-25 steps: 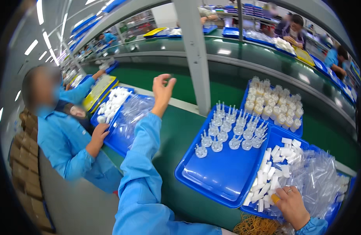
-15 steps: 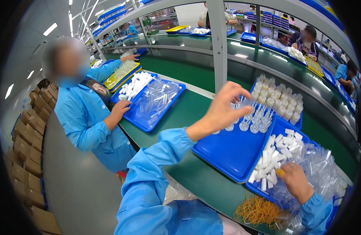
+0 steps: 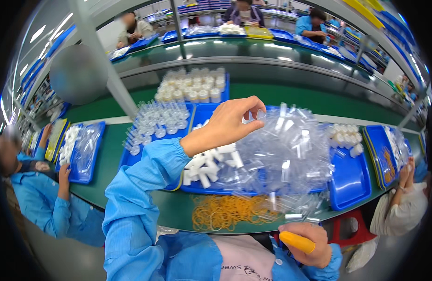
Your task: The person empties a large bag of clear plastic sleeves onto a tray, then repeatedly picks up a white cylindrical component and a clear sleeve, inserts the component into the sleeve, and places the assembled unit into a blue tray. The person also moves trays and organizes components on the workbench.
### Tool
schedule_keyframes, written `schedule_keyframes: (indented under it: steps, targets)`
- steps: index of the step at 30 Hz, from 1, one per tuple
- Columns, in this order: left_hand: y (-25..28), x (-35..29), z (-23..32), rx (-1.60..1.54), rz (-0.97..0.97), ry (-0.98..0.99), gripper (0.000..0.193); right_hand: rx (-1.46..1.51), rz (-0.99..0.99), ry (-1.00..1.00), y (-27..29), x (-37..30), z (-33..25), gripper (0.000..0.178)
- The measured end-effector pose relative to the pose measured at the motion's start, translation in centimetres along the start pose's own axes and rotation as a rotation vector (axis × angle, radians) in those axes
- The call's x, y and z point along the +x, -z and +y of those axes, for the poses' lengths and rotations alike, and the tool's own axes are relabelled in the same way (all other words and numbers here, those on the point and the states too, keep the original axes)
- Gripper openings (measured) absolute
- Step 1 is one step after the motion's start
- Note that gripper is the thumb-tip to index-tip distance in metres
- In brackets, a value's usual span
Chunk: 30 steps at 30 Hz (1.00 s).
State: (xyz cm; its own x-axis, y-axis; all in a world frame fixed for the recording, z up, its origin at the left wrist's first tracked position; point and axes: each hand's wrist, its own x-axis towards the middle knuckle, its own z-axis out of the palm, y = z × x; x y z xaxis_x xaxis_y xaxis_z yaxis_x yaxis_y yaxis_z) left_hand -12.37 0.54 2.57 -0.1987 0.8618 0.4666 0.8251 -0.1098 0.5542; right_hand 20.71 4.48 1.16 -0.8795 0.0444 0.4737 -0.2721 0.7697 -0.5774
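Note:
My left hand [image 3: 227,121] hangs over the blue tray of white pieces, thumb and fingers curled in a pinch. Something small and clear seems to be at its fingertips, too faint to name. Beyond them rises a heap of clear plastic tubes [image 3: 291,150]. White foam-like cylinders [image 3: 204,166] lie under my left wrist. Low at the front, by the table edge, my right hand [image 3: 312,243] is closed, with a yellow finger cot [image 3: 298,242] on one digit; what it holds is hidden. Orange rubber bands [image 3: 230,211] lie in a pile on the table between my arms.
Clear cup-based stems [image 3: 162,119] stand in a blue tray at left. Capped bottle-like pieces [image 3: 192,86] fill another tray behind. A blue tray [image 3: 349,180] and more capped pieces [image 3: 347,136] are at right. Co-workers sit on both sides; a grey post [image 3: 106,61] rises at left.
My view has turned to the right. My left hand has moved from above the stems to beside the clear tubes. My right hand has left the tray and come back toward my body.

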Motion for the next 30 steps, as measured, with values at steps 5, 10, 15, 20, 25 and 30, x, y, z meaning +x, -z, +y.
schedule_keyframes:
  steps: [5,10,15,20,25,30]
  targets:
    - [-2.6,3.7,0.4,-0.159,-0.079,0.039,0.045,0.405,0.331,-0.406,-1.3,-5.1,2.1,0.035]
    - [2.2,0.0,-3.5,-0.183,0.027,0.211,0.043,0.541,0.439,-0.582,-1.5,-7.4,3.9,0.031]
    - [7.1,-10.2,-7.5,-0.058,0.311,0.399,0.036,0.494,0.419,-0.515,-2.2,-6.3,4.4,0.029]
    - [7.2,-17.3,-10.7,0.432,0.257,0.423,0.029,0.529,0.513,-0.520,-3.6,-6.6,4.8,0.044]
    - [5.2,-17.1,-16.6,0.744,0.130,0.181,0.032,0.411,0.706,-0.545,-3.5,-6.0,4.5,0.023]
    - [5.4,-14.7,-18.1,0.899,0.060,0.252,0.038,0.614,0.959,-0.657,-2.1,-7.8,3.1,0.020]
